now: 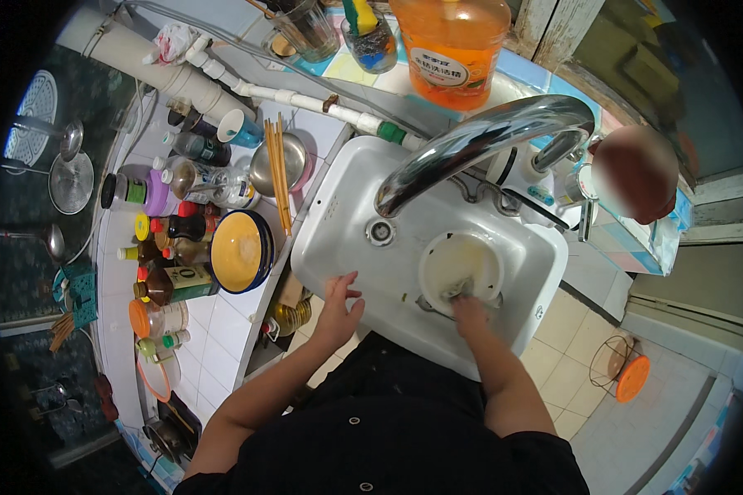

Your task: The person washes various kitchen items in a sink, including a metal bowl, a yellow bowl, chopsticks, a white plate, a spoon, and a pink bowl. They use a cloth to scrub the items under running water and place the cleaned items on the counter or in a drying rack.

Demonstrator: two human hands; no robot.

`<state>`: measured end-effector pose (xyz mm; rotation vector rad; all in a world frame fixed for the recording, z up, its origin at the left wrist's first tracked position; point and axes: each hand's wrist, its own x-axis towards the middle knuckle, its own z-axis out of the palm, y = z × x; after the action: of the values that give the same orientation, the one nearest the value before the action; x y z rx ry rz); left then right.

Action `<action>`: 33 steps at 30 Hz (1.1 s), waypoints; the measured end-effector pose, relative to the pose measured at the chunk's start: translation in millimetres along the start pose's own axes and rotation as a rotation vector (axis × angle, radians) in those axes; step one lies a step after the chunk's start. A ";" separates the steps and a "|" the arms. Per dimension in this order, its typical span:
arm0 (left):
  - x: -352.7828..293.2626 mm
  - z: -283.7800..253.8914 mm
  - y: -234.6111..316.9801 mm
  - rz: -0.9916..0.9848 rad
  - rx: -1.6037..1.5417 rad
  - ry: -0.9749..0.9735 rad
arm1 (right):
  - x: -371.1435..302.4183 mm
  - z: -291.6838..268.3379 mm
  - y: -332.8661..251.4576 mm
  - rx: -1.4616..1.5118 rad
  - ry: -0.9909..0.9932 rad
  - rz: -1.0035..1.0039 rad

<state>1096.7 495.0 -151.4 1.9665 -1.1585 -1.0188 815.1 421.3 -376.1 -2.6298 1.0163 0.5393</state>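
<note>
- At the far left, a round perforated metal skimmer [72, 183] hangs against the dark wall, its surface dull and finely holed.
- Next, on a worktop [223, 330] of glossy white square tiles, plastic and glass bottles crowd together, among them a squared bottle [191, 282] with a green label.
- Beside them sits a stack of round bowls [238, 252], smooth-glazed, yellow inside with dark blue rims.
- Thin wooden chopsticks [278, 177] lie across a shiny, rounded steel bowl [298, 157].
- The left hand [335, 318] is over the near left edge of the sink, its fingers loosely spread and holding nothing.
- The white sink [338, 223] is smooth and round-cornered, with a circular metal drain [380, 233].
- Above it arches a thick, mirror-bright chrome faucet [487, 132], in front of a clear bottle [454, 74] of orange liquid.
- In the sink's right half rests a round white bowl [494, 257] of cloudy, yellowish water.
- The right hand [470, 317] reaches to this bowl's near rim, beside something grey and shiny; whether its fingers grip that, I cannot tell.
- Farther right, a flat orange disc [633, 379] stands out beside pale floor tiles.
</note>
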 end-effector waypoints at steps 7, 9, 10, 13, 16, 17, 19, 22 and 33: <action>-6.5 6.7 7.5 -0.104 -0.093 -0.157 | -8.1 -14.4 17.7 -0.173 0.013 -0.097; -6.5 8.8 4.4 -0.121 -0.148 -0.162 | -13.5 -34.8 27.6 -0.174 0.000 -0.160; -7.6 11.1 2.8 -0.129 -0.176 -0.170 | -17.6 -45.6 30.3 -0.173 -0.010 -0.187; -10.4 22.2 -11.6 -0.175 -0.169 -0.264 | -12.1 -62.5 24.2 0.034 0.111 -0.245; -9.9 38.4 -23.9 -0.190 -0.195 -0.321 | -5.2 -97.1 6.2 0.259 0.251 -0.085; -6.4 42.6 -28.0 -0.219 -0.208 -0.344 | -2.0 -112.1 1.7 0.343 0.249 -0.017; 1.7 50.3 -28.4 -0.278 -0.233 -0.393 | 3.4 -141.2 -2.9 0.513 0.244 0.120; 6.0 61.0 1.4 -0.497 -0.466 -0.276 | 6.6 -168.3 -6.2 0.662 0.206 0.261; -0.3 52.9 52.5 -0.630 -1.016 0.009 | -54.2 -246.5 -85.6 0.529 0.615 -0.266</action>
<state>1029.7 466.6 -135.2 1.4431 0.1066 -1.4973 896.7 421.8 -122.4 -2.3982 0.7800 -0.5616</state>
